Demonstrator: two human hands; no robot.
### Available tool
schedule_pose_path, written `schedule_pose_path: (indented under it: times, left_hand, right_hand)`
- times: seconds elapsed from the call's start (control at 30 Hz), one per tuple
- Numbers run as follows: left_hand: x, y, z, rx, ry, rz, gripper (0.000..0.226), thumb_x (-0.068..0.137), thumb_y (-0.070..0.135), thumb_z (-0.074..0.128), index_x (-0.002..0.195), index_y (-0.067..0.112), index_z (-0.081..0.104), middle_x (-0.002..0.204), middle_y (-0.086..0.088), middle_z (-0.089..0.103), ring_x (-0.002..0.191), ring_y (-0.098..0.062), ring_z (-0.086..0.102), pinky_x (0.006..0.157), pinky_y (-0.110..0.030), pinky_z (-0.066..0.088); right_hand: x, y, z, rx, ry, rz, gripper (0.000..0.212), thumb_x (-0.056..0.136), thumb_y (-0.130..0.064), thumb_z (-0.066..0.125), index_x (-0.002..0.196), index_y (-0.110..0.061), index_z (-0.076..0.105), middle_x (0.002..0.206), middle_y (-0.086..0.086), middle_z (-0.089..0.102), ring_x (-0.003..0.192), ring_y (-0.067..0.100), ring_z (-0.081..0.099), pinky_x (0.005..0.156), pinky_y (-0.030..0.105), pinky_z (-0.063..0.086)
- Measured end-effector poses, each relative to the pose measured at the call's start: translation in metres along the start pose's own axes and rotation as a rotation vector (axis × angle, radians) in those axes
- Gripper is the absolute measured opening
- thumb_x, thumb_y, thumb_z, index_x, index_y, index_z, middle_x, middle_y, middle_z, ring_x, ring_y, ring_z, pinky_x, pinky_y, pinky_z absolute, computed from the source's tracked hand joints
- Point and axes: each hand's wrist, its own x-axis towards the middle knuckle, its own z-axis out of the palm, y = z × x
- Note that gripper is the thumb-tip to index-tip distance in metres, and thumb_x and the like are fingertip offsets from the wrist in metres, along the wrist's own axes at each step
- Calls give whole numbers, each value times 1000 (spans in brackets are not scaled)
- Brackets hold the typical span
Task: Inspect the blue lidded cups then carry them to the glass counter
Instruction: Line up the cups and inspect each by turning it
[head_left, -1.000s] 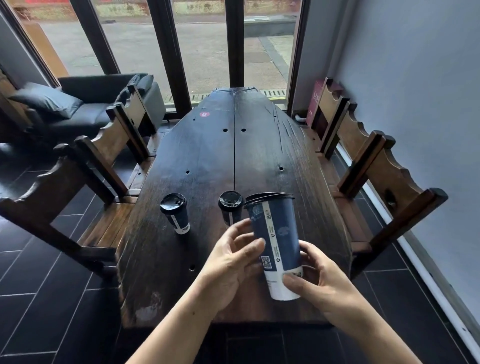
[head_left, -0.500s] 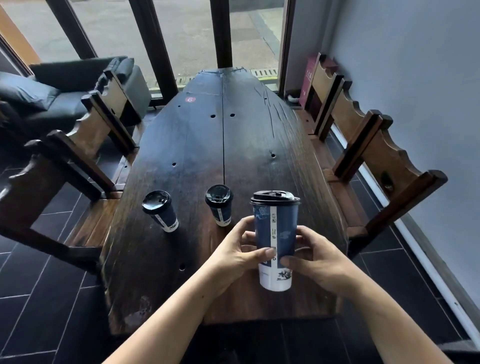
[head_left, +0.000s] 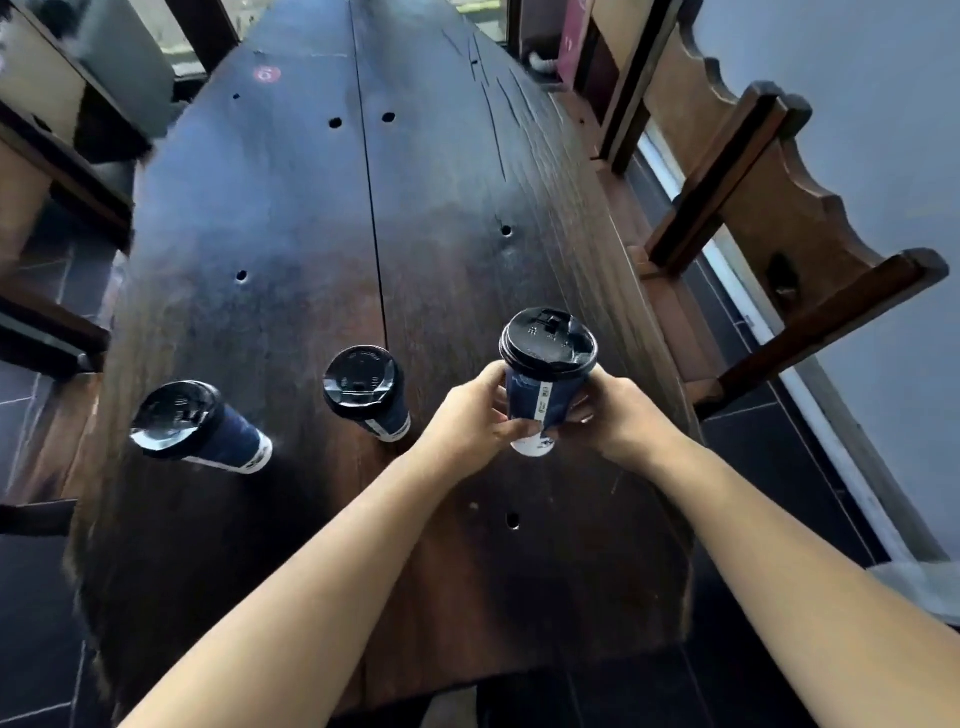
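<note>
Since half a sec ago the head cam has tipped down and closer, so the held cup (head_left: 540, 400), then seen side-on, now shows its black lid (head_left: 548, 344) from above, and the far windows have mostly left the view. The long dark wooden table (head_left: 291, 218) fills most of the frame, running from 6 o'clock up to 12, w/ a seam down the middle and small round holes in the planks. Wooden chairs (head_left: 769, 208) stand along its 3 o'clock side; more chair parts show at 9, over dark tiled floor. Both bare forearms reach in from the bottom edge. The left hand (head_left: 470, 415) is curled round the cup's blue wall from the 9 o'clock side, the right hand (head_left: 618, 415) from 3, fingers pressed to the paper; the cup's white base shows below them, and whether it touches the tabletop can't be told. Two more blue lidded cups stand on the table at its 9 o'clock: the middle cup (head_left: 371, 395) just beside the left hand, the left cup (head_left: 200, 428) near the table's edge, apart from it. A small red round sticker (head_left: 267, 74) sits far up at 11.
</note>
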Motion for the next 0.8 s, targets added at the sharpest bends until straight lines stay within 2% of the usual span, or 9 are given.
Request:
schedule_pose_path:
  times: [0.13, 0.37, 0.5, 0.63, 0.8]
  left_hand:
    - [35, -22, 16, 41, 25, 7, 58, 79, 24, 87, 128, 26, 55, 104, 6, 74, 79, -8, 73, 83, -39, 60]
    - [62, -47, 39, 49, 65, 40, 64, 79, 28, 87, 131, 27, 50, 104, 6, 74, 86, -10, 73, 85, -40, 60]
    - [65, -56, 46, 33, 87, 62, 66, 77, 31, 88, 129, 30, 48, 100, 7, 75, 89, -9, 73, 87, -40, 60]
    - [62, -61, 50, 3, 103, 74, 65, 79, 26, 86, 130, 30, 47, 99, 7, 74, 88, -7, 73, 87, -40, 60]
    - [61, -64, 52, -32, 101, 76, 65, 81, 28, 85, 131, 36, 44, 102, 7, 73, 89, -7, 73, 85, -42, 61]
  right_hand:
    - [32, 27, 7, -61, 19, -3, 69, 69, -21, 86, 128, -28, 52, 96, -3, 75, 91, 23, 73, 85, 47, 59]
    - [57, 58, 16, -100, 78, -51, 63, 73, -18, 88, 126, -25, 57, 97, -10, 69, 96, 22, 72, 85, 44, 59]
    - [62, 70, 19, -88, 104, -103, 62, 72, -19, 88, 127, -24, 60, 107, -5, 73, 100, 23, 71, 85, 47, 58]
    - [62, 73, 22, -87, 105, -127, 62, 76, -14, 86, 130, -22, 59, 106, -9, 69, 98, 19, 70, 85, 42, 59]
    - [62, 74, 23, -75, 97, -130, 60, 77, -10, 85, 130, -20, 58, 107, -6, 69, 98, 16, 68, 82, 32, 56]
